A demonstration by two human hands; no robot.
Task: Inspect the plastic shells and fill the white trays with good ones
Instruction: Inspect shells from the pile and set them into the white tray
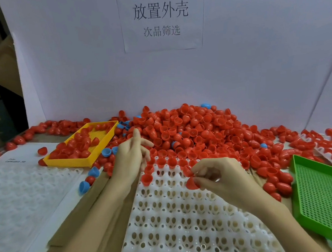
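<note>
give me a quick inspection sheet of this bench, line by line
surface: brown cardboard sheets over the bench
job's things: white moulded plastic tray, few red shells in its far row; heap of red plastic half-shells behind
clutter: yellow mesh tray holding red shells; green mesh tray; scattered blue plastic shells
hands: left hand open; right hand pinches a red shell
cables: nothing seen
surroundings: white backboard, paper sign

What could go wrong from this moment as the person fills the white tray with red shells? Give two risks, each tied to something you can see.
1. The red pile spills onto the white tray's far edge, so uninspected shells may slip into its holes.
2. Blue shells sit mixed in the pile; the left hand, reaching there, could take one by mistake while the right hand holds a red shell.
</note>
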